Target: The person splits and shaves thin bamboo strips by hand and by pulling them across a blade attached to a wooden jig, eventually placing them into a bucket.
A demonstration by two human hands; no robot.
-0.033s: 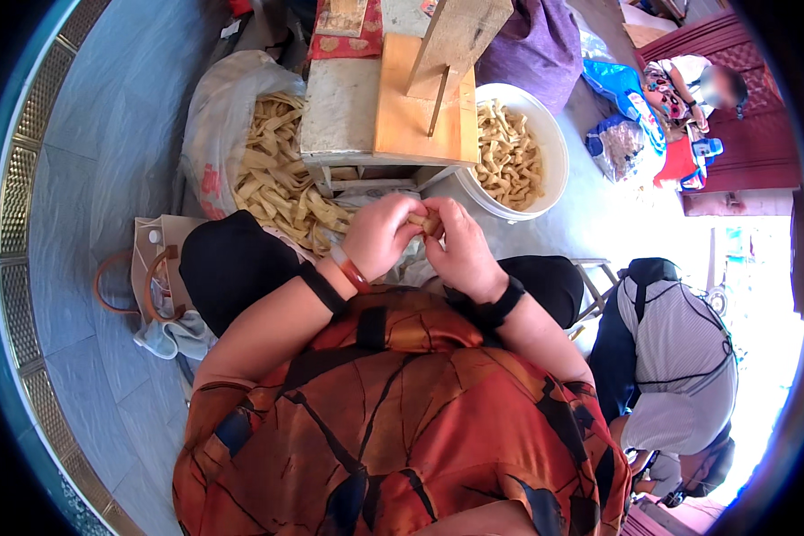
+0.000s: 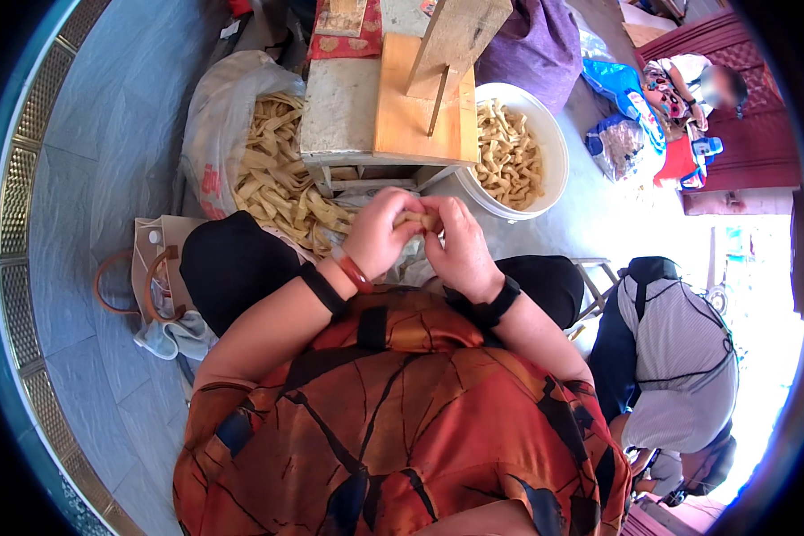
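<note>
Fingers point(image 2: 446, 213) clamped on a small beige piece point(image 2: 413, 218), the left hand point(image 2: 380, 234) and right hand point(image 2: 462, 253) meet on the near side of the wooden stand point(image 2: 433, 76); farther out, left, a plastic bag point(image 2: 214, 129) bulges with beige strips point(image 2: 272, 170), and right, a white bucket point(image 2: 556, 159) holds knobbly pieces point(image 2: 507, 161)!

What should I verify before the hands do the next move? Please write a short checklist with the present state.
1. Left hand holds the tan piece: ok.
2. Right hand is on the same piece: ok.
3. Full shape of that piece: cannot tell, the hands partly cover it.
4. Plastic bag open, tan strips showing: ok.
5. White bucket uncovered, its contents visible: ok.
</note>
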